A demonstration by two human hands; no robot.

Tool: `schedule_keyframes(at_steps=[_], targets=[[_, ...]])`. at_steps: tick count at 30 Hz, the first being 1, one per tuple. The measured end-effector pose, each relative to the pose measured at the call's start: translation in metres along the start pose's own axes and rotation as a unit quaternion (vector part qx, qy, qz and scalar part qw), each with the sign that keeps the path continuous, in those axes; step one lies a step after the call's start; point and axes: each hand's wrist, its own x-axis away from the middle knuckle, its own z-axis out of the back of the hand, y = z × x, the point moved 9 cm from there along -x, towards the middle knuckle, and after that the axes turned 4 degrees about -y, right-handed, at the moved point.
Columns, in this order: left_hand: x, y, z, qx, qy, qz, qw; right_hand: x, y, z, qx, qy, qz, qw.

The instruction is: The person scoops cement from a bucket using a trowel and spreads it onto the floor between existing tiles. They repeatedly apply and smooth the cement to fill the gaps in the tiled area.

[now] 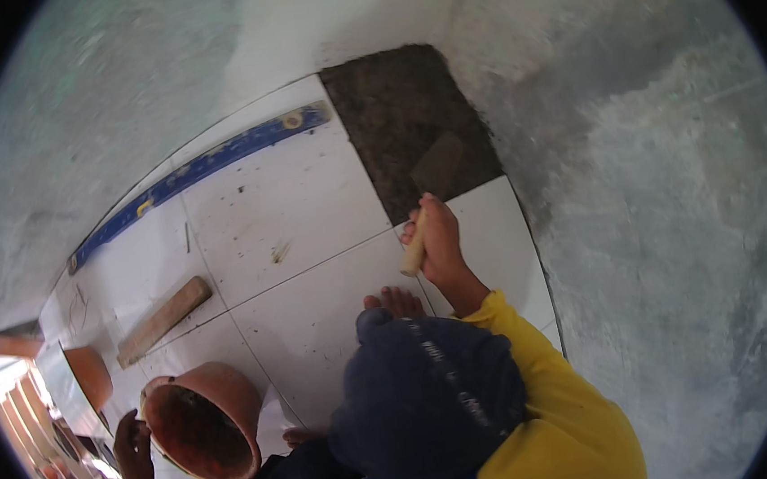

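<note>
My right hand [438, 240] is wrapped round the pale wooden handle of a trowel [439, 161]. Its flat blade lies over a dark patch of wet mortar [390, 99] in the corner between two walls, and blends in with it. At the lower left, my left hand [132, 457] is at the rim of an orange-brown bucket [234, 400], its fingers bent against the edge. The bucket leans, with its mouth toward that hand; its inside is stained reddish and dark. White floor tiles [281, 202] border the mortar on its left and near sides.
A long blue spirit level [207, 168] lies along the far wall. A wooden block [165, 321] rests on the tiles near the bucket. Further left is an orange-and-white container [88, 375]. A rough grey wall [652, 218] rises on the right. My dark cap [428, 398] covers the lower middle.
</note>
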Motion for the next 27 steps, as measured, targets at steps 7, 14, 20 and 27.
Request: schedule_keyframes(at_steps=[7, 14, 20, 27], targets=[[-0.01, 0.013, -0.011, -0.002, -0.027, -0.005, 1.0, 0.0, -0.025, 0.049, -0.138, 0.067, 0.084, 0.985], [-0.001, 0.01, -0.001, -0.06, -0.015, 0.025, 0.998, -0.08, -0.033, 0.009, -0.163, 0.038, 0.093, 0.982], [-0.011, 0.026, -0.017, -0.065, -0.021, 0.022, 0.997, -0.142, -0.056, -0.042, -0.097, -0.013, 0.04, 0.994], [-0.016, 0.023, -0.016, -0.062, -0.027, 0.005, 0.998, -0.034, -0.006, 0.001, -0.026, 0.023, 0.036, 0.999]])
